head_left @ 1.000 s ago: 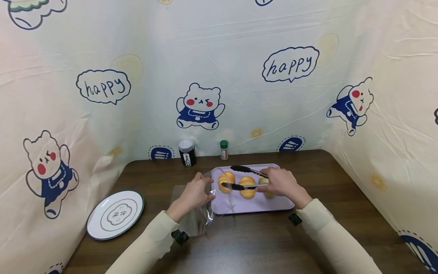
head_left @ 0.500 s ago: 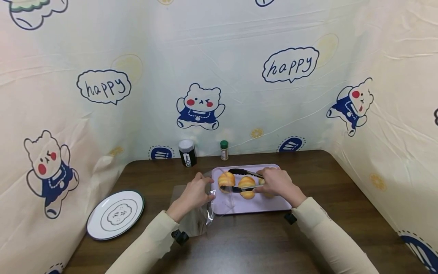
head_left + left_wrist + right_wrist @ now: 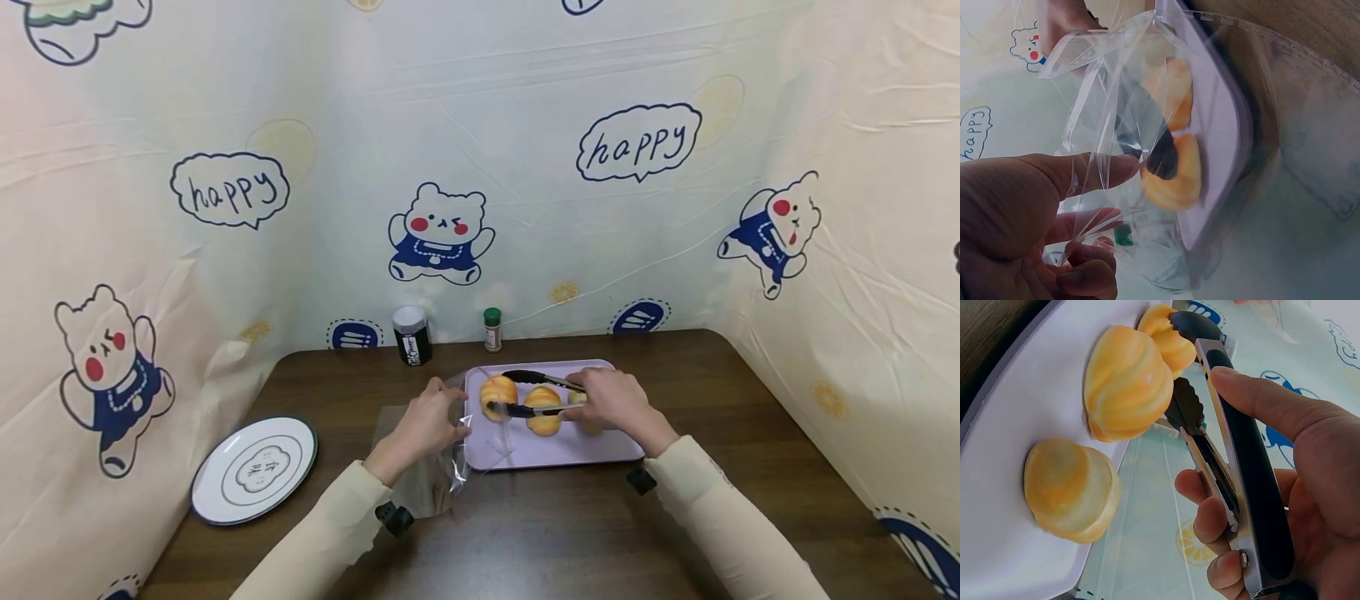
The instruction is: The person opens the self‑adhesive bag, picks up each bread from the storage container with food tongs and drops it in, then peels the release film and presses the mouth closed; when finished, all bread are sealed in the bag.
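My left hand [image 3: 425, 427] holds a clear plastic bag [image 3: 427, 487] by its mouth, thumb and fingers spread at the opening beside the tray's left end. Through the film in the left wrist view, a bread roll [image 3: 1175, 181] and dark tong tips show. My right hand [image 3: 617, 404] grips metal tongs [image 3: 1250, 462] with black handles and black scalloped tips. The tong arms stand apart, one tip behind the leftmost bread roll [image 3: 495, 390] and the other across its front. A twisted roll [image 3: 1125, 387] and a rounder roll [image 3: 1069, 487] lie nearer my right hand.
The rolls sit on a lilac tray [image 3: 570, 454]. A white plate [image 3: 255, 508] with a dark rim lies at the table's left. Behind stand a black jar [image 3: 412, 346] with a pale lid and a green-capped spice bottle [image 3: 492, 333]. Printed cloth [image 3: 525, 233] walls the table.
My right hand and the tongs shifted slightly left, then a little back to the right, around the leftmost roll. My left hand and the bag stay in place.
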Demonstrator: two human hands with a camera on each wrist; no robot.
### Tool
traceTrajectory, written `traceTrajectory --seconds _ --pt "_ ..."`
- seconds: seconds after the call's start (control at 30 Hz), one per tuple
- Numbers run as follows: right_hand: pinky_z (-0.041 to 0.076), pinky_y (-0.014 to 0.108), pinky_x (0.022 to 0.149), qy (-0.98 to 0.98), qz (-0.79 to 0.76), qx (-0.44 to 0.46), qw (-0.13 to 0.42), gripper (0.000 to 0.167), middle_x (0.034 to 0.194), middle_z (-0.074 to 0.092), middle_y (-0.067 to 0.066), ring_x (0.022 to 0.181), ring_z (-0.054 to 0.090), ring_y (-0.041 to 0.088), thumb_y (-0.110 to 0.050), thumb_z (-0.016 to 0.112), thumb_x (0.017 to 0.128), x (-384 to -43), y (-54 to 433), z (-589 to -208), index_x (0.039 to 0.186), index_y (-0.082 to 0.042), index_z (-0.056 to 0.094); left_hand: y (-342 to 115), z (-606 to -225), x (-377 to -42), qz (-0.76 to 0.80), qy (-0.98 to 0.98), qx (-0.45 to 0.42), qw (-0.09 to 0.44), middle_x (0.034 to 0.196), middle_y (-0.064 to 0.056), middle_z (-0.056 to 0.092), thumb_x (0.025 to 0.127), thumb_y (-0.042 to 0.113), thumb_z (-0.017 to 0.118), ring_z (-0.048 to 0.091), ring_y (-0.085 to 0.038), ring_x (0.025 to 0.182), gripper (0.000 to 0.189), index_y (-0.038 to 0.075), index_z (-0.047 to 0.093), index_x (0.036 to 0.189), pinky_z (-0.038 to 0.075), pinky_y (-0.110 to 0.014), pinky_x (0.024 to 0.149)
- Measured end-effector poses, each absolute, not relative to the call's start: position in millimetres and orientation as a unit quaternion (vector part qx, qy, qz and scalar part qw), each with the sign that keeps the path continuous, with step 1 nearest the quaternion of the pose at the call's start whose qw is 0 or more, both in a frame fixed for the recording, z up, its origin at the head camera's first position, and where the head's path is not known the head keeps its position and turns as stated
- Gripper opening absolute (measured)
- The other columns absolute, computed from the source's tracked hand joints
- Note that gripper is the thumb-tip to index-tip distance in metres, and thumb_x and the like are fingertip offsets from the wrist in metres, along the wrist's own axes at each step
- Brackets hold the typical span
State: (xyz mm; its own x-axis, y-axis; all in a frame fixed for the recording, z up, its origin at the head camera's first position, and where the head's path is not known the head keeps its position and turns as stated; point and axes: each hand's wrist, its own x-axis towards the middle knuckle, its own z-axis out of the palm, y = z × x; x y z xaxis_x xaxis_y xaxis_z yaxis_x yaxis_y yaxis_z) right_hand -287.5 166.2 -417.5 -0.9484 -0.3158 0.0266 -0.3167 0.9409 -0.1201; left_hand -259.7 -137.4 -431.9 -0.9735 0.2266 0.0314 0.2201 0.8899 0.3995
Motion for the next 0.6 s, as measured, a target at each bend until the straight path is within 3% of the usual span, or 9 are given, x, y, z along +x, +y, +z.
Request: traceTrajectory --seconds 0.3,0.6 --pt "0.056 0.044 0.069 -0.983 0.096 0.152 0.023 0.071 0.126 0.069 0.010 0.094 0.067 0.026 -0.060 0.076 0.078 -279 186 -409 0.132 -0.015 0.065 -139 -433 -262 0.194 0.974 0.115 0.006 0.114 -0.012 0.052 0.079 0.027 0.085 0.054 -0.017 0.071 0.055 0.011 0.066 0.129 0.049 -0.028 0.061" --pt "0.055 0.053 0.073 -0.979 0.115 0.156 0.070 0.071 0.127 0.068 0.014 0.107 0.067 0.037 -0.058 0.076 0.079 -263 205 -394 0.134 -0.014 0.064 -138 -431 -263 0.198 0.974 0.108 0.015 0.115 -0.012 0.052 0.079 0.027 0.085 0.055 -0.018 0.073 0.057 0.010 0.065 0.130 0.051 -0.028 0.063"
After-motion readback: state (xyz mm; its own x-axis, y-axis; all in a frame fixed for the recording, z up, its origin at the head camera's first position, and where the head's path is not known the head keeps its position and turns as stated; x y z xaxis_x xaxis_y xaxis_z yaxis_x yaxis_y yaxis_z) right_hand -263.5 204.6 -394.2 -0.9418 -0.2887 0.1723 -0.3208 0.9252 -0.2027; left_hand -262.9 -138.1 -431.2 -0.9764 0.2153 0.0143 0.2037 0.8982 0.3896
